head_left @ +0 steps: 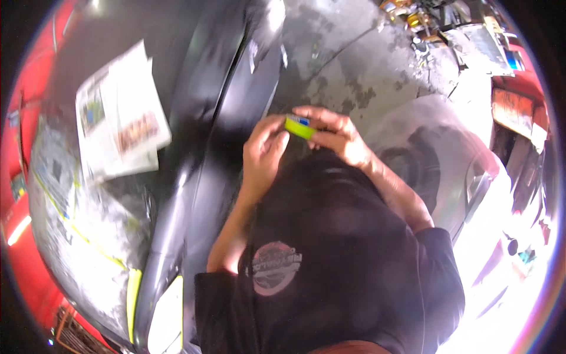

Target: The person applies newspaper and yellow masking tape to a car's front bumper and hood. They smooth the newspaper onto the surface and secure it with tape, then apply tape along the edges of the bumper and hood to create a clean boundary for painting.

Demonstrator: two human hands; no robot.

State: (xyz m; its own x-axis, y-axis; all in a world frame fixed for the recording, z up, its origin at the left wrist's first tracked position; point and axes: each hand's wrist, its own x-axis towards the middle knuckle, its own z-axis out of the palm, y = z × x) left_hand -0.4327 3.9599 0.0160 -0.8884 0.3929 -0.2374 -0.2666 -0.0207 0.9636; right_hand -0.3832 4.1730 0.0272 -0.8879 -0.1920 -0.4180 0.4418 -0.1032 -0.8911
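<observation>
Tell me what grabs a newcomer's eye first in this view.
At the centre, the left hand and right hand pinch a small lime-green roll between them, above a dark shirt. To the left, newspaper sheets lie masked onto a dark car body panel, with red bodywork along the far left edge.

Small yellow-green pack with blue label (299, 125): held between both hands, centre. Folded newspaper sheets (121, 115), white with coloured print: upper left, lying on dark car body panel (206, 88).
</observation>
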